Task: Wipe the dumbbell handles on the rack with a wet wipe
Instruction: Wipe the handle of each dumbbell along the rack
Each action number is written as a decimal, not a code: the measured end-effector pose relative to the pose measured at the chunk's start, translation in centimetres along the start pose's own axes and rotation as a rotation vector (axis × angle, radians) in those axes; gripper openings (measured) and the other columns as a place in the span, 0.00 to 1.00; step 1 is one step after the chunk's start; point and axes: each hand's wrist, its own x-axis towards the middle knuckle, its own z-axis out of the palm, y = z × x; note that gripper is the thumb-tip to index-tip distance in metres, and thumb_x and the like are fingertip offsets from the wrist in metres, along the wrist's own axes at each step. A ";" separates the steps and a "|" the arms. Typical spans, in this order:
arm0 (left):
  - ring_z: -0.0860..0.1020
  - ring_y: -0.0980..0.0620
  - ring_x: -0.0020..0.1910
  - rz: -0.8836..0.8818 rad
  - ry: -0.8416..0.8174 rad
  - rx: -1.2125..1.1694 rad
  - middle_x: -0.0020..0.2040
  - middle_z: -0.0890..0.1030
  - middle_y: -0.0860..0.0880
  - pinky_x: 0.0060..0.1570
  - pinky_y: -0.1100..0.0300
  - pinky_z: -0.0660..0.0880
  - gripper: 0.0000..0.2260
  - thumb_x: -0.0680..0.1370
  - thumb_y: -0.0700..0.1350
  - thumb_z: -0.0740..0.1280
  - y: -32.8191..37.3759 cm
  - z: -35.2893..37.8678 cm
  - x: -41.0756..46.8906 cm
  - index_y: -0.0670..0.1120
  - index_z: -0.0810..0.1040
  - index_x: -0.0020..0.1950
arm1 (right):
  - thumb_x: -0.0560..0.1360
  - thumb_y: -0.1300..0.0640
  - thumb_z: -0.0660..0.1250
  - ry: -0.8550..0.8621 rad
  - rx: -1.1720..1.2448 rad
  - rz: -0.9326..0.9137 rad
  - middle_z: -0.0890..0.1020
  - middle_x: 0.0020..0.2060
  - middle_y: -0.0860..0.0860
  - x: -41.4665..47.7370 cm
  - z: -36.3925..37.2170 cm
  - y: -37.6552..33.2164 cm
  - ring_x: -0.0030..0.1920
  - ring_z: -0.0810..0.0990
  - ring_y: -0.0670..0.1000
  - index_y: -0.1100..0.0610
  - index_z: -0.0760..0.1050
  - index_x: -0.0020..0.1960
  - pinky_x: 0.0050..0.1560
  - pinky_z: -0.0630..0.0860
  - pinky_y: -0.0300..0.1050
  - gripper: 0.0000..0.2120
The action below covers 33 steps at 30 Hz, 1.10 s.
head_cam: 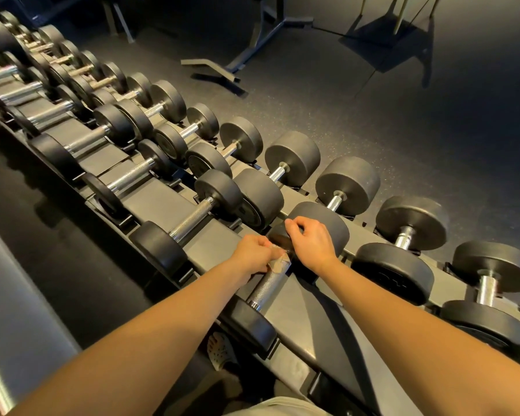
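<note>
A long dark rack holds rows of black dumbbells with knurled chrome handles. On the near dumbbell's handle lies a crumpled wet wipe, wrapped over the handle's upper end. My left hand grips the wipe against the handle from the left. My right hand rests with curled fingers on the far black head of the same dumbbell. The near head sits low, by my left forearm.
More dumbbells fill the rack to the left and right. A bench frame stands on the dark rubber floor beyond the rack. My sandalled foot shows under the rack's near edge.
</note>
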 end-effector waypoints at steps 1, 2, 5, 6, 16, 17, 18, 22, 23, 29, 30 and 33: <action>0.79 0.50 0.42 -0.033 -0.014 -0.024 0.41 0.80 0.45 0.43 0.56 0.79 0.06 0.76 0.42 0.76 -0.1 -0.4 -0.1 0.42 0.80 0.47 | 0.83 0.45 0.59 -0.002 0.002 0.001 0.79 0.33 0.49 -0.1 0.0 0.0 0.37 0.79 0.49 0.50 0.77 0.41 0.39 0.75 0.45 0.17; 0.79 0.50 0.43 -0.047 -0.017 -0.016 0.41 0.80 0.45 0.45 0.56 0.79 0.06 0.76 0.41 0.76 -0.1 -0.7 -0.1 0.42 0.80 0.45 | 0.84 0.45 0.59 -0.002 0.002 0.001 0.79 0.32 0.49 -0.1 0.0 0.0 0.37 0.79 0.49 0.50 0.77 0.41 0.38 0.74 0.44 0.17; 0.76 0.50 0.42 0.014 -0.050 0.225 0.35 0.76 0.47 0.48 0.52 0.77 0.12 0.75 0.39 0.75 -0.5 -2.0 -0.5 0.46 0.76 0.34 | 0.84 0.45 0.59 -0.002 -0.003 -0.001 0.79 0.33 0.50 -0.2 -0.1 -0.1 0.37 0.79 0.50 0.51 0.77 0.41 0.40 0.77 0.47 0.16; 0.75 0.50 0.41 0.040 -0.103 0.336 0.34 0.75 0.48 0.49 0.52 0.76 0.13 0.75 0.39 0.75 -0.6 -2.8 -0.9 0.47 0.75 0.34 | 0.83 0.45 0.59 -0.004 -0.001 0.002 0.79 0.33 0.51 -0.2 -0.1 -0.1 0.37 0.79 0.50 0.51 0.77 0.41 0.41 0.77 0.48 0.16; 0.74 0.56 0.34 0.164 -0.173 0.454 0.33 0.76 0.51 0.40 0.58 0.73 0.11 0.75 0.46 0.77 1.8 -3.5 -2.8 0.46 0.78 0.37 | 0.83 0.45 0.59 -0.050 0.032 0.012 0.78 0.32 0.51 0.1 -0.3 -0.1 0.35 0.77 0.51 0.52 0.75 0.40 0.38 0.73 0.48 0.18; 0.73 0.56 0.32 0.222 -0.046 0.369 0.31 0.75 0.52 0.38 0.58 0.72 0.12 0.74 0.47 0.78 2.2 -2.1 -2.6 0.46 0.77 0.36 | 0.83 0.45 0.59 -0.075 0.053 0.022 0.78 0.32 0.51 0.3 -0.4 0.0 0.35 0.76 0.51 0.54 0.75 0.40 0.39 0.72 0.50 0.19; 0.71 0.55 0.30 0.283 0.055 0.338 0.29 0.74 0.53 0.36 0.58 0.70 0.13 0.73 0.48 0.78 2.3 -0.6 -2.4 0.46 0.77 0.36 | 0.83 0.44 0.59 -0.101 0.084 0.033 0.77 0.32 0.52 0.5 -0.6 0.0 0.35 0.75 0.51 0.55 0.74 0.39 0.39 0.72 0.50 0.19; 0.80 0.50 0.41 0.582 0.182 0.747 0.41 0.82 0.48 0.44 0.52 0.77 0.05 0.78 0.45 0.70 1.1 4.0 -3.4 0.44 0.82 0.46 | 0.83 0.44 0.60 -0.186 0.176 0.062 0.77 0.35 0.53 0.9 -1.0 -0.1 0.38 0.74 0.50 0.58 0.75 0.42 0.43 0.72 0.52 0.21; 0.80 0.47 0.48 0.625 0.193 0.904 0.48 0.82 0.46 0.48 0.52 0.77 0.06 0.81 0.44 0.68 0.9 4.2 -3.6 0.44 0.82 0.53 | 0.83 0.43 0.60 -0.193 0.189 0.066 0.77 0.36 0.54 1.0 -1.0 -0.1 0.38 0.74 0.50 0.58 0.76 0.42 0.43 0.72 0.52 0.21; 0.79 0.43 0.56 0.629 0.052 1.502 0.58 0.79 0.42 0.48 0.53 0.72 0.11 0.83 0.39 0.63 0.9 4.0 -5.4 0.41 0.77 0.64 | 0.82 0.41 0.61 -0.194 0.230 0.093 0.80 0.41 0.60 1.0 -0.8 0.0 0.40 0.76 0.53 0.61 0.78 0.48 0.44 0.73 0.52 0.23; 0.80 0.41 0.56 0.589 -0.006 1.568 0.58 0.80 0.41 0.46 0.53 0.71 0.11 0.83 0.39 0.63 0.8 4.0 -5.9 0.40 0.77 0.65 | 0.82 0.41 0.60 -0.198 0.235 0.095 0.80 0.41 0.59 1.0 -0.7 0.1 0.40 0.76 0.54 0.60 0.78 0.48 0.45 0.74 0.52 0.22; 0.81 0.41 0.55 0.521 -0.065 1.507 0.55 0.80 0.42 0.44 0.53 0.71 0.09 0.83 0.40 0.63 1.2 3.1 -6.2 0.41 0.77 0.62 | 0.82 0.41 0.60 -0.200 0.252 0.100 0.81 0.44 0.61 1.0 -0.8 0.2 0.43 0.78 0.57 0.61 0.78 0.49 0.48 0.76 0.55 0.23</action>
